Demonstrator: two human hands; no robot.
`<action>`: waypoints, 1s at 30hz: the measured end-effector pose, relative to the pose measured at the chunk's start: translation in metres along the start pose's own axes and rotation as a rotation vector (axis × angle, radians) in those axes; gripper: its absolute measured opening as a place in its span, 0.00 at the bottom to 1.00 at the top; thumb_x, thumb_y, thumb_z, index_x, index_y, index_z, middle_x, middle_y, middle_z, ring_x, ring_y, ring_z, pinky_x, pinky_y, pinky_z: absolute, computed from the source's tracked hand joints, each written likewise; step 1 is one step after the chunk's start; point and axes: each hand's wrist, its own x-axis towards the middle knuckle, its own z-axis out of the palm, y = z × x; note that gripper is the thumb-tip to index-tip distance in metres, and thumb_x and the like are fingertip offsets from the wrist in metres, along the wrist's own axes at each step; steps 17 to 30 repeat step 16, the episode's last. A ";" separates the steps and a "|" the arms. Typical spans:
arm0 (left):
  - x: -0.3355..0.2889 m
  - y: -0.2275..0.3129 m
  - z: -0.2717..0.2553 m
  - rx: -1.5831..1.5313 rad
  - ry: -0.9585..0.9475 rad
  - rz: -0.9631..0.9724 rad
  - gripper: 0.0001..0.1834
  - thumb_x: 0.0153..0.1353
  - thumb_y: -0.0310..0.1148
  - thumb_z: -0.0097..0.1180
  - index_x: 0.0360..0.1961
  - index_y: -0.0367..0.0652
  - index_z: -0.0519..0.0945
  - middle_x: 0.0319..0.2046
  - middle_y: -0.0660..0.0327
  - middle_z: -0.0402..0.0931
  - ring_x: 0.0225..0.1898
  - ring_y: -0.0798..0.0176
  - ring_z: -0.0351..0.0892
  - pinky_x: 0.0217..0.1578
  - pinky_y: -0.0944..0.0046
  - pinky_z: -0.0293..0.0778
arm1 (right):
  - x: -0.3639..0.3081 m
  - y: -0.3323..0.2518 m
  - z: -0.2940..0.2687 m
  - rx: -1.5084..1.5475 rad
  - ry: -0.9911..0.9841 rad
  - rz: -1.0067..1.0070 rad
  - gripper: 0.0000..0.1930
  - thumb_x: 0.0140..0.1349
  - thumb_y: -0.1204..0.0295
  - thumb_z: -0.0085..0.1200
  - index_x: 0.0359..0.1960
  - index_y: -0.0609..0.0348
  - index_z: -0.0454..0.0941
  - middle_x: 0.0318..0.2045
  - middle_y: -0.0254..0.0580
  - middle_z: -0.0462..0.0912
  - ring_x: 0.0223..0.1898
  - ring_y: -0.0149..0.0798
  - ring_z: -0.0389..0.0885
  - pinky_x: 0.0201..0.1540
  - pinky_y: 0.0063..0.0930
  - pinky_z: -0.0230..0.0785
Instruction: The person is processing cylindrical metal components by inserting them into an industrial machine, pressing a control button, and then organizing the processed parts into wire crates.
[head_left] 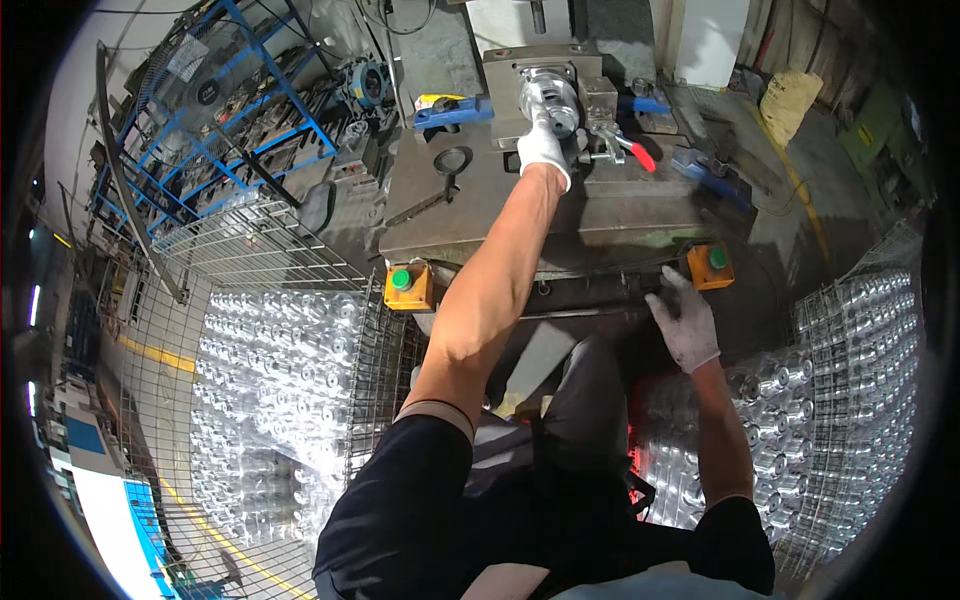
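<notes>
At the far middle, a shiny round metal casting (549,92) sits in a steel fixture (505,80) on the machine table. My left hand (543,152), in a white glove, reaches out to it with the fingers closed on its near side; the fingertips are partly lost against the bright metal. To the right of that hand is a toggle clamp with a red handle (641,156). My right hand (687,322), gloved too, hangs in front of the table edge with its fingers apart and nothing in them. Close by it is an orange button box (711,265) with a green button.
Another orange button box (409,287) is mounted at the table's left front. Wire cages filled with shiny metal parts stand on both sides, one at left (180,400) and one at right (835,330). A round-ended dark tool (446,178) lies on the table (470,225). Blue shelving (285,90) rises behind.
</notes>
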 end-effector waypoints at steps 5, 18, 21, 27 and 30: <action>0.001 -0.003 -0.001 -0.532 -0.052 -0.118 0.32 0.56 0.50 0.58 0.53 0.39 0.67 0.41 0.54 0.74 0.32 0.55 0.77 0.30 0.54 0.76 | 0.034 -0.030 0.002 0.015 0.108 -0.188 0.25 0.57 0.63 0.57 0.53 0.63 0.69 0.50 0.53 0.75 0.53 0.49 0.73 0.55 0.36 0.64; -0.007 -0.004 0.005 -0.175 0.150 0.264 0.35 0.55 0.40 0.61 0.59 0.39 0.60 0.56 0.47 0.65 0.56 0.52 0.67 0.55 0.61 0.63 | 0.044 -0.038 0.010 -0.011 0.174 -0.317 0.22 0.57 0.67 0.59 0.52 0.58 0.70 0.49 0.52 0.76 0.51 0.49 0.75 0.54 0.35 0.66; -0.007 -0.004 0.005 -0.175 0.150 0.264 0.35 0.55 0.40 0.61 0.59 0.39 0.60 0.56 0.47 0.65 0.56 0.52 0.67 0.55 0.61 0.63 | 0.044 -0.038 0.010 -0.011 0.174 -0.317 0.22 0.57 0.67 0.59 0.52 0.58 0.70 0.49 0.52 0.76 0.51 0.49 0.75 0.54 0.35 0.66; -0.007 -0.004 0.005 -0.175 0.150 0.264 0.35 0.55 0.40 0.61 0.59 0.39 0.60 0.56 0.47 0.65 0.56 0.52 0.67 0.55 0.61 0.63 | 0.044 -0.038 0.010 -0.011 0.174 -0.317 0.22 0.57 0.67 0.59 0.52 0.58 0.70 0.49 0.52 0.76 0.51 0.49 0.75 0.54 0.35 0.66; -0.007 -0.004 0.005 -0.175 0.150 0.264 0.35 0.55 0.40 0.61 0.59 0.39 0.60 0.56 0.47 0.65 0.56 0.52 0.67 0.55 0.61 0.63 | 0.044 -0.038 0.010 -0.011 0.174 -0.317 0.22 0.57 0.67 0.59 0.52 0.58 0.70 0.49 0.52 0.76 0.51 0.49 0.75 0.54 0.35 0.66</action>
